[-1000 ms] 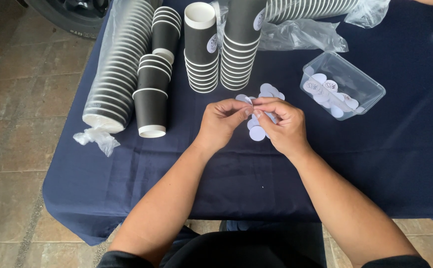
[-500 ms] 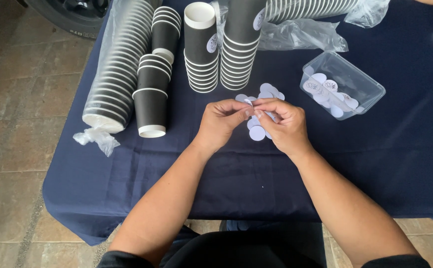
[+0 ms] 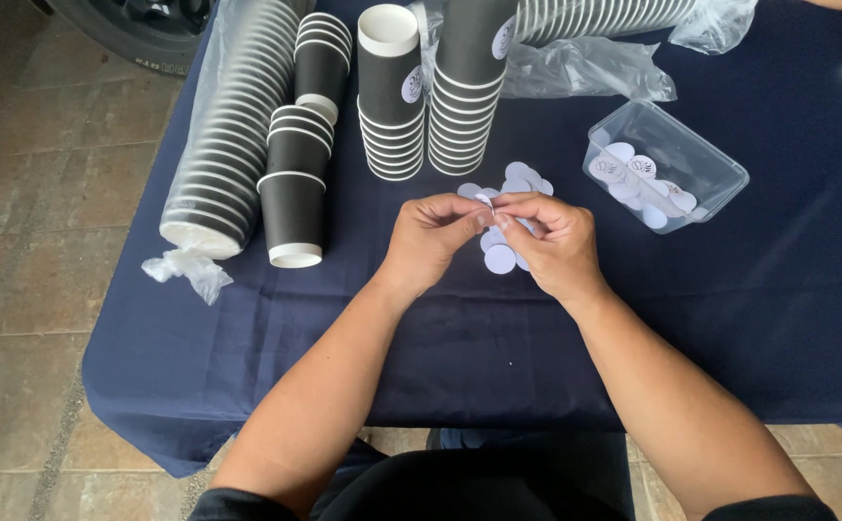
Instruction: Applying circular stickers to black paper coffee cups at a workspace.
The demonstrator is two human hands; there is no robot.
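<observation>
Both hands meet over the dark blue tablecloth [image 3: 247,386], the left hand [image 3: 427,236] and right hand [image 3: 556,241] pinching one small round white sticker [image 3: 485,201] between their fingertips, seemingly peeling its backing. Loose stickers [image 3: 500,259] lie just under them, more in a clear plastic tub [image 3: 720,178] to the right. Stacks of black paper cups [image 3: 389,96] stand just beyond. Splitting that edge likely calls for a careful fingernail.

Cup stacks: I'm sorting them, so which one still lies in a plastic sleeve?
The long stack at far left, lying tilted in clear plastic; the others nearby stand bare.
</observation>
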